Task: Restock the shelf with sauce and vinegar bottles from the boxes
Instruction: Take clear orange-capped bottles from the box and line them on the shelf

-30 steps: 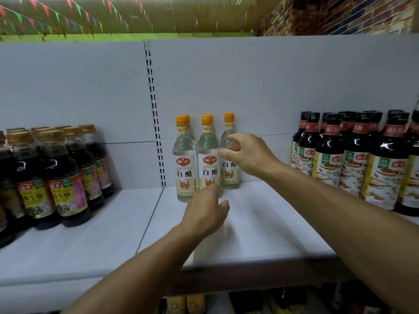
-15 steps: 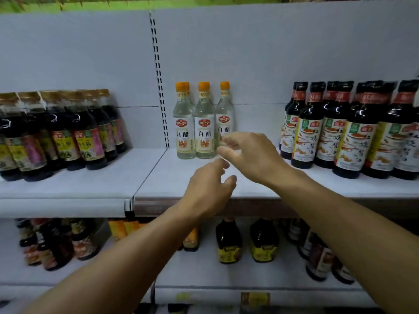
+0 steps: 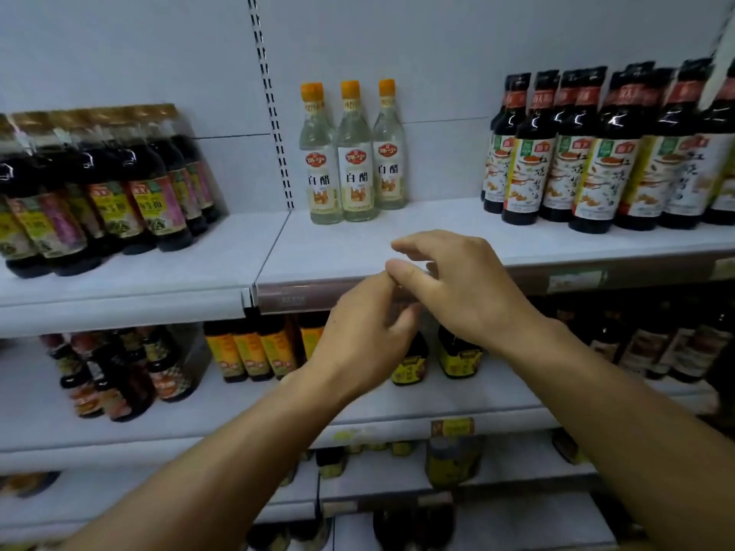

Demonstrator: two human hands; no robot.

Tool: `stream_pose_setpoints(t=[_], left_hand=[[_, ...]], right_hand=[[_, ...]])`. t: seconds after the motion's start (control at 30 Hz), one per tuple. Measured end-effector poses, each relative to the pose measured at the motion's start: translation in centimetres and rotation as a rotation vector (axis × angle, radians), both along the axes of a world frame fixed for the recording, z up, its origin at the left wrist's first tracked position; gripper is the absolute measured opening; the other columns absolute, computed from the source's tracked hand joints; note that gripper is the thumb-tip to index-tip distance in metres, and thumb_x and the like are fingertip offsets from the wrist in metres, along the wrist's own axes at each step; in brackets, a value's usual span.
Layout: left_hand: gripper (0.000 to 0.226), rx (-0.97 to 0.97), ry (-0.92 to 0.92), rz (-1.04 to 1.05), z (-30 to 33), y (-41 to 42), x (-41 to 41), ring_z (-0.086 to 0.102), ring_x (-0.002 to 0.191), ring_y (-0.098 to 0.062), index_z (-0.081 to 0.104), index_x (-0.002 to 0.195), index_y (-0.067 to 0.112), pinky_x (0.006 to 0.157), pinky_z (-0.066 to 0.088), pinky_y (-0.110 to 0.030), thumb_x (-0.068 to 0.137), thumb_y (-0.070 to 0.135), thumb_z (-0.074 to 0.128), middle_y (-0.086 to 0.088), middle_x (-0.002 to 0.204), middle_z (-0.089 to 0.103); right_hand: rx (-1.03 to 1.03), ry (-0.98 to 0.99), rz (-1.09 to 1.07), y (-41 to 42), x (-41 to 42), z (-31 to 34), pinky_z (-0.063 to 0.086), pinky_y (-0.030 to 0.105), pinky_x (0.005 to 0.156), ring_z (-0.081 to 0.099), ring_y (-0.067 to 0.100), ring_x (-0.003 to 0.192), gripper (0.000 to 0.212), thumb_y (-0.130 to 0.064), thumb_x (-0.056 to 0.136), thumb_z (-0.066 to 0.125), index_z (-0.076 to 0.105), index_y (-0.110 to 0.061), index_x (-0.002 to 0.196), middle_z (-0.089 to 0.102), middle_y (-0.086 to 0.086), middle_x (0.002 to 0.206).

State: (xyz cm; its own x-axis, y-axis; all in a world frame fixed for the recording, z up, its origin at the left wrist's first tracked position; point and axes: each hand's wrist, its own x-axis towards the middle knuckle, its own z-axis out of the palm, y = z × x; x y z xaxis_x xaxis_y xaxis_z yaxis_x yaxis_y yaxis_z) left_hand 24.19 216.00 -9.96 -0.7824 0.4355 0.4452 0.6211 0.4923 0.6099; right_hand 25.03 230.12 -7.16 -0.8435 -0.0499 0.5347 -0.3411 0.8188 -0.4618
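Three white vinegar bottles (image 3: 352, 153) with orange caps stand at the back of the shelf (image 3: 358, 248), dark sauce bottles (image 3: 596, 153) well to their right. In front of the vinegar, the left hand (image 3: 366, 336) and right hand (image 3: 457, 288) hover empty, fingers loosely curled, holding nothing. The tall bottles look heavy, smooth and possibly breakable; best gripped around the labelled body, not the narrow neck.

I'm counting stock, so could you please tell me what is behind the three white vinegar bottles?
Behind the white vinegar bottles only the pale back panel shows. Any second-row bottle directly behind them would be covered, so I cannot rule that out.
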Motion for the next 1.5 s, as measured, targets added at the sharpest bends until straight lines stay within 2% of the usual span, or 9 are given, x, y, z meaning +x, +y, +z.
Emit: stream_pose_setpoints(t=[0.2,0.43,0.6,0.77,0.87,0.97,1.17,1.33,1.5], left_hand=[[0.021,0.011,-0.049,-0.060,-3.4,-2.7,1.6,0.062,0.093,-0.009,0.059,0.116,0.024,0.078,0.054,-0.041,0.097,0.027,0.054,0.008,0.106,0.066],[0.032,-0.040,-0.171,-0.083,-9.3,-4.8,3.0,0.055,0.113,-0.007,0.054,0.129,0.026,0.095,0.049,-0.035,0.098,0.032,0.053,0.008,0.125,0.062],[0.028,-0.051,-0.285,-0.139,-14.0,-5.3,4.0,0.057,0.102,-0.008,0.055,0.127,0.026,0.085,0.050,-0.028,0.099,0.030,0.053,0.006,0.122,0.063],[0.031,-0.065,-0.379,-0.206,-19.1,-5.3,5.1,0.059,0.110,-0.007,0.056,0.130,0.025,0.091,0.053,-0.036,0.099,0.027,0.053,0.008,0.125,0.063],[0.029,-0.087,-0.451,-0.217,-22.4,-5.4,5.5,0.064,0.099,-0.012,0.057,0.127,0.026,0.085,0.055,-0.041,0.099,0.027,0.053,0.005,0.116,0.067],[0.030,-0.120,-0.507,-0.230,-25.8,-5.4,5.7,0.061,0.109,-0.010,0.058,0.128,0.026,0.091,0.052,-0.033,0.099,0.030,0.055,0.005,0.122,0.066],[0.034,-0.162,-0.653,-0.269,-33.7,-5.8,5.6,0.055,0.111,0.003,0.057,0.132,0.026,0.087,0.041,-0.003,0.099,0.026,0.057,0.012,0.127,0.062],[0.034,-0.213,-0.769,-0.233,-40.8,-5.8,5.9,0.056,0.115,-0.002,0.055,0.132,0.030,0.094,0.050,-0.025,0.098,0.027,0.057,0.012,0.128,0.062],[0.032,-0.288,-0.886,-0.184,-48.7,-6.0,6.0,0.063,0.099,-0.018,0.058,0.128,0.025,0.086,0.054,-0.046,0.096,0.026,0.060,-0.001,0.112,0.067]], right_hand=[[-0.050,-0.033,-0.020,-2.5,2.3,-2.9,0.050,0.038,0.094,0.061,0.013,0.109,0.036,-0.038,0.093,0.059,0.065,-0.020,0.124,0.067,-0.002,0.120],[-0.060,-0.151,-0.054,-5.1,4.9,-8.7,0.049,0.029,0.094,0.058,0.010,0.112,0.037,-0.036,0.096,0.056,0.061,-0.018,0.129,0.064,-0.002,0.124],[-0.079,-0.235,-0.108,-5.4,6.5,-13.9,0.050,0.032,0.090,0.060,0.013,0.108,0.035,-0.034,0.096,0.056,0.065,-0.016,0.124,0.067,0.001,0.118],[-0.111,-0.345,-0.135,-5.4,7.9,-19.3,0.049,0.027,0.088,0.061,0.014,0.105,0.032,-0.031,0.096,0.057,0.066,-0.013,0.122,0.068,0.003,0.115],[-0.112,-0.402,-0.137,-5.2,8.5,-22.8,0.049,0.028,0.088,0.062,0.016,0.105,0.032,-0.031,0.096,0.056,0.066,-0.013,0.120,0.068,0.003,0.114],[-0.139,-0.447,-0.147,-4.9,8.8,-26.3,0.049,0.028,0.088,0.062,0.016,0.106,0.033,-0.030,0.096,0.055,0.066,-0.012,0.121,0.068,0.005,0.116],[-0.211,-0.550,-0.169,-4.7,9.2,-33.9,0.050,0.028,0.087,0.061,0.013,0.104,0.030,-0.025,0.097,0.055,0.065,-0.013,0.123,0.068,0.003,0.115],[-0.223,-0.675,-0.164,-4.8,9.5,-41.6,0.039,0.007,0.078,0.057,0.008,0.099,0.030,-0.023,0.098,0.054,0.063,-0.013,0.125,0.066,0.003,0.114],[-0.218,-0.760,-0.145,-5.1,9.7,-49.7,0.045,0.024,0.077,0.063,0.018,0.094,0.025,-0.019,0.095,0.059,0.068,-0.011,0.116,0.069,0.007,0.106]])
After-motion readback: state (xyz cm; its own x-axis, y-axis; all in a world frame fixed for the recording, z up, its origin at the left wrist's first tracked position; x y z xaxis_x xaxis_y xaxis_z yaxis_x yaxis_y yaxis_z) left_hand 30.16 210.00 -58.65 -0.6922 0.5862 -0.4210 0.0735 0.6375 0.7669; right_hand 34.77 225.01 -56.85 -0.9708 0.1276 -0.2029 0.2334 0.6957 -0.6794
